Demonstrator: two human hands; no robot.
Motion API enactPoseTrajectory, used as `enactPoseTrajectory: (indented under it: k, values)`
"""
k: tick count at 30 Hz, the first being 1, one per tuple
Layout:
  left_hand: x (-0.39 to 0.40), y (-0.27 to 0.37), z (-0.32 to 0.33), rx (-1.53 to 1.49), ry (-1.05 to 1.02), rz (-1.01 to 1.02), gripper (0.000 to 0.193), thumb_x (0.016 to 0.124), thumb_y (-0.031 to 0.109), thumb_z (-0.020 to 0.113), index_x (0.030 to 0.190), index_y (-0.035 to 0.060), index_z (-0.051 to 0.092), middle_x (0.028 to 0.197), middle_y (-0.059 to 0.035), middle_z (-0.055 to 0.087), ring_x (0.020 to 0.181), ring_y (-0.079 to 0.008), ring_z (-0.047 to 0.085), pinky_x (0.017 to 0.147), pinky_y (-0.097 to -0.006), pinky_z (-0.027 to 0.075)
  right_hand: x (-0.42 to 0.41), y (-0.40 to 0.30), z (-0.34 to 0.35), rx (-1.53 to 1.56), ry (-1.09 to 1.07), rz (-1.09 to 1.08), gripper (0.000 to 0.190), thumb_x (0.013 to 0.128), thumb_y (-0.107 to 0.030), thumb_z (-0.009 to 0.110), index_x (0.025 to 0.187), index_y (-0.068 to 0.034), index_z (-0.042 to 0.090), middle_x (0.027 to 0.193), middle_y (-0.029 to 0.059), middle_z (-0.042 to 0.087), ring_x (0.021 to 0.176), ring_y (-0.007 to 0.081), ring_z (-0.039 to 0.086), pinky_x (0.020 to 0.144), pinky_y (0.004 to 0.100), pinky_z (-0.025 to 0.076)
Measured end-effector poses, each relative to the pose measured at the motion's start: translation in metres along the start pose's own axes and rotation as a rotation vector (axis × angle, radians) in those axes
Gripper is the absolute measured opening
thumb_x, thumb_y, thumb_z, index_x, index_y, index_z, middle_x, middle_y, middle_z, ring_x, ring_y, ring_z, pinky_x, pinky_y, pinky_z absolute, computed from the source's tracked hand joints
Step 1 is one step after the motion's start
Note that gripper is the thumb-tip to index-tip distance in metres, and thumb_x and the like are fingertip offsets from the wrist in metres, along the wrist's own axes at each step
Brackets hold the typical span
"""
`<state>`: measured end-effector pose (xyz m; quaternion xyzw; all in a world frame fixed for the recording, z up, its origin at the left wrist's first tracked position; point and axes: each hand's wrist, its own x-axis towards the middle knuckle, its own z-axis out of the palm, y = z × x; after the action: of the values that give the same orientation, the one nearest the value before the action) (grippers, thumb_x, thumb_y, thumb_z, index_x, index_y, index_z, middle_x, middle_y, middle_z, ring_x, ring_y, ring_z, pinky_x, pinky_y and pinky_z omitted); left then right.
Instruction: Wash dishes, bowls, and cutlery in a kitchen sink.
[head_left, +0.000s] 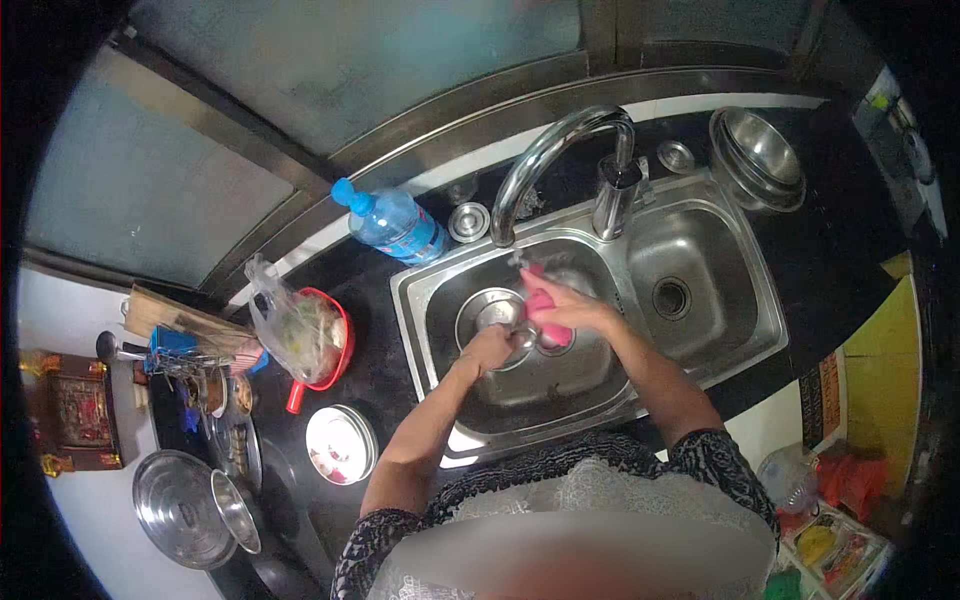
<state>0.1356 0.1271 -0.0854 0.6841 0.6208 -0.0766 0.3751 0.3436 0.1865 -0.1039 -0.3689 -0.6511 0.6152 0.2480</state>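
Note:
Over the left basin of a stainless steel double sink (517, 409), both of my hands are at work. My left hand (491, 349) grips a small shiny metal utensil (527, 339); its exact shape is blurred and partly covered by my fingers. Just to the right, my right hand (574, 306) holds a pink cloth (550, 313) close against that utensil. A round steel bowl (480, 309) lies in the basin behind my left hand. The chrome faucet (540, 150) arches above, its spout (502, 234) over the basin, with water near the cloth.
A blue-labelled plastic bottle (401, 229) and a steel drain strainer (469, 222) stand behind the sink. To the left are a red-handled colander (341, 360) with bagged vegetables (304, 337) and stacked lidded containers (337, 444). Nested steel bowls (757, 157) sit at the back right.

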Motion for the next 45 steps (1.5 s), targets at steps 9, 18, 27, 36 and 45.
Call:
enactPoseTrajectory:
  k: [9, 18, 27, 36, 45]
  values:
    - [-0.021, 0.018, -0.032, 0.053, 0.161, 0.135, 0.037, 0.081, 0.038, 0.053, 0.087, 0.0017, 0.061, 0.076, -0.0240, 0.059, 0.076, -0.0374, 0.059, 0.069, -0.0440, 0.044, 0.018, -0.025, -0.005, 0.116, -0.225, 0.222, 0.047, 0.061, -0.013, 0.070, 0.105, -0.004, 0.056, 0.090, 0.0088, 0.062, 0.081, 0.0166, 0.057, 0.073, 0.0287, 0.046]
    - [-0.007, -0.007, -0.004, 0.108, 0.080, -0.021, 0.034, 0.081, 0.034, 0.051, 0.087, 0.0022, 0.062, 0.083, -0.0223, 0.061, 0.081, -0.0360, 0.059, 0.071, -0.0433, 0.046, 0.017, -0.017, 0.047, -0.667, 0.152, 0.012, 0.027, 0.065, -0.013, 0.059, 0.091, -0.007, 0.057, 0.083, 0.0186, 0.061, 0.078, 0.0350, 0.059, 0.068, 0.0418, 0.047]
    - [-0.004, 0.025, -0.021, 0.338, 0.259, -0.197, 0.023, 0.082, 0.016, 0.043, 0.086, 0.0036, 0.062, 0.090, -0.0164, 0.063, 0.081, -0.0299, 0.062, 0.069, -0.0386, 0.050, 0.014, 0.020, 0.017, 0.673, 0.291, 0.232, 0.013, 0.080, -0.010, 0.054, 0.089, -0.001, 0.056, 0.085, 0.0125, 0.062, 0.073, 0.0233, 0.062, 0.062, 0.0354, 0.051]
    - [0.008, 0.047, -0.003, 0.511, 0.557, -0.157, 0.019, 0.079, 0.012, 0.048, 0.090, -0.0031, 0.053, 0.077, -0.0172, 0.061, 0.070, -0.0269, 0.063, 0.057, -0.0336, 0.052, 0.031, 0.001, 0.049, 0.733, 0.352, 0.260, 0.012, 0.066, -0.001, 0.062, 0.075, -0.006, 0.055, 0.071, 0.0024, 0.054, 0.061, 0.0157, 0.055, 0.052, 0.0317, 0.047]
    - [-0.002, -0.001, -0.009, -0.901, -0.025, -0.257, 0.023, 0.074, 0.012, 0.065, 0.090, -0.0017, 0.056, 0.063, -0.0080, 0.056, 0.054, -0.0168, 0.056, 0.048, -0.0339, 0.046, 0.021, 0.013, 0.038, 0.531, 0.427, 0.218, 0.016, 0.065, -0.002, 0.058, 0.081, -0.004, 0.058, 0.072, 0.0010, 0.057, 0.064, 0.0112, 0.055, 0.057, 0.0264, 0.045]
